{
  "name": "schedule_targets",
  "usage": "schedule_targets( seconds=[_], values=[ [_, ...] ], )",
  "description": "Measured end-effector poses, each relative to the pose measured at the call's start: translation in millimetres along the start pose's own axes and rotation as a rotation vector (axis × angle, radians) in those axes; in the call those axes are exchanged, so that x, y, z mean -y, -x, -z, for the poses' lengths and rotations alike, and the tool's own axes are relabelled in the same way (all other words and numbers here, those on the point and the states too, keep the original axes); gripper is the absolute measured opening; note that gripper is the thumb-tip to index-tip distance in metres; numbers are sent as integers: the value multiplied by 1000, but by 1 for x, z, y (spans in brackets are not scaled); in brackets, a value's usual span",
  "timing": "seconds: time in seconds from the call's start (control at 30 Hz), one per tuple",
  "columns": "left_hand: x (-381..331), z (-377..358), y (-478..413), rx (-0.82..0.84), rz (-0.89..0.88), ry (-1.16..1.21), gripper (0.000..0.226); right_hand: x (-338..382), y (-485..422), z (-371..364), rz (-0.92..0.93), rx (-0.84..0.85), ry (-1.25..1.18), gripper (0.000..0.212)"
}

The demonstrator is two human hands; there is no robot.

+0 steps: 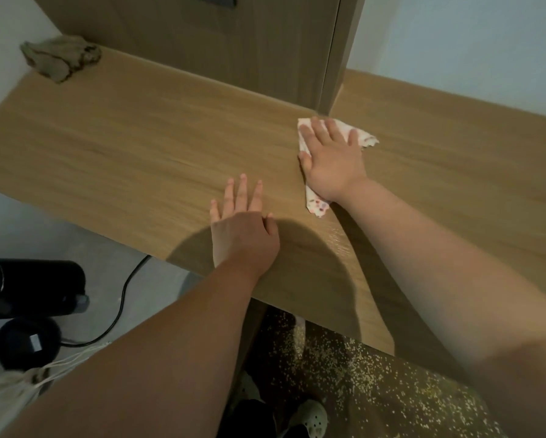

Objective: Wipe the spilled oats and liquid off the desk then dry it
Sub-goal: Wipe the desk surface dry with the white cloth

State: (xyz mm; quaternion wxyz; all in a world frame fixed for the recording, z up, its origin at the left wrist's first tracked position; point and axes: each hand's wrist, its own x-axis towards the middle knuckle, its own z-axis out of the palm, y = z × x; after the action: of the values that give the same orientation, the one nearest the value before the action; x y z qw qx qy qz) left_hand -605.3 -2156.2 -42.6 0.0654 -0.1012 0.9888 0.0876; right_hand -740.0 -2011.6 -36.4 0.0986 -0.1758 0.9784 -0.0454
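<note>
I log the white cloth with reddish specks [367, 138] lying flat on the wooden desk [132, 153], at the foot of the upright wooden panel [233, 45]. The right hand [331, 162] presses it down, palm flat, fingers spread; cloth corners show beyond the fingertips and below the wrist. The left hand [241, 229] rests palm-down on bare desk near the front edge, fingers open, holding nothing. Oats [360, 368] lie scattered on the dark floor below the desk edge. A crumpled greenish-brown rag [60, 58] sits at the far left corner. A black cable [123, 298] crosses the floor at left.
</note>
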Motion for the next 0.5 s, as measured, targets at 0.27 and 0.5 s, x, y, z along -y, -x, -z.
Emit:
schedule_targets(
  seconds=[0.27, 0.5],
  values=[
    [0, 1, -1, 1, 3, 0, 61, -37, 53, -1, 259, 16, 51, 55],
    [0, -1, 0, -12, 7, -19, 62, -32, 40, -5, -109, -33, -3, 58]
  ],
)
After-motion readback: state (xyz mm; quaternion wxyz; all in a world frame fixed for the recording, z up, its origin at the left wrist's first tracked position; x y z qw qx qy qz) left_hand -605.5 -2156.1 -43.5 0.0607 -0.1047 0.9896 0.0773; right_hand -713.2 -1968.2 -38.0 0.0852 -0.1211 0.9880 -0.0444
